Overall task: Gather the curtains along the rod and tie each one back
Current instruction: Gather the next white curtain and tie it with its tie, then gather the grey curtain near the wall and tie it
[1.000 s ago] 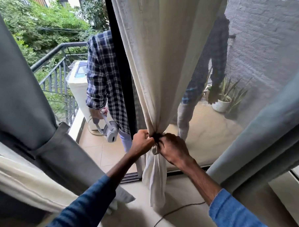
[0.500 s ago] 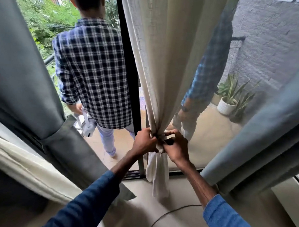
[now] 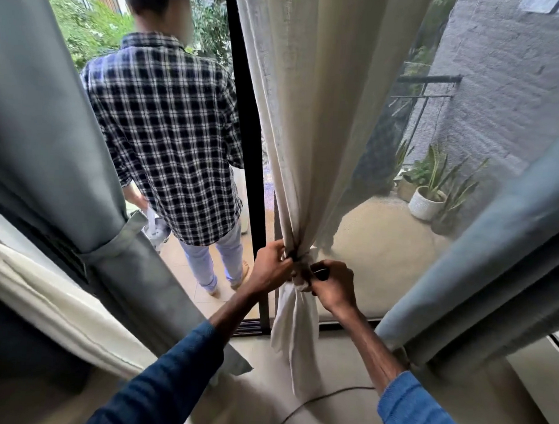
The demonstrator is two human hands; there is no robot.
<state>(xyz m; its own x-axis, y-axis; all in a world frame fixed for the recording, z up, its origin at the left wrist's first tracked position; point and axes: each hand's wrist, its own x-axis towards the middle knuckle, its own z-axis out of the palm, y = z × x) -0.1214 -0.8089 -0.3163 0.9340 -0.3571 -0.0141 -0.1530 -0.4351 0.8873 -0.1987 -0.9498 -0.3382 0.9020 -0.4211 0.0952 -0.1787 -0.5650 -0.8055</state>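
The cream curtain [image 3: 310, 133] hangs at the middle of the glass door, bunched to a narrow waist low down, where a dark tie [image 3: 297, 259] circles it. The left hand [image 3: 271, 267] closes its grip round the bunched cloth on the left of that waist. The right hand [image 3: 335, 286] pinches the tie's end just beside it. Below the hands the cloth flares towards the floor [image 3: 257, 387], near a thin cable [image 3: 311, 402]. A grey curtain [image 3: 51, 137] at the left sits in its band [image 3: 110, 246]. A person in a checked shirt [image 3: 166, 126] stands outside.
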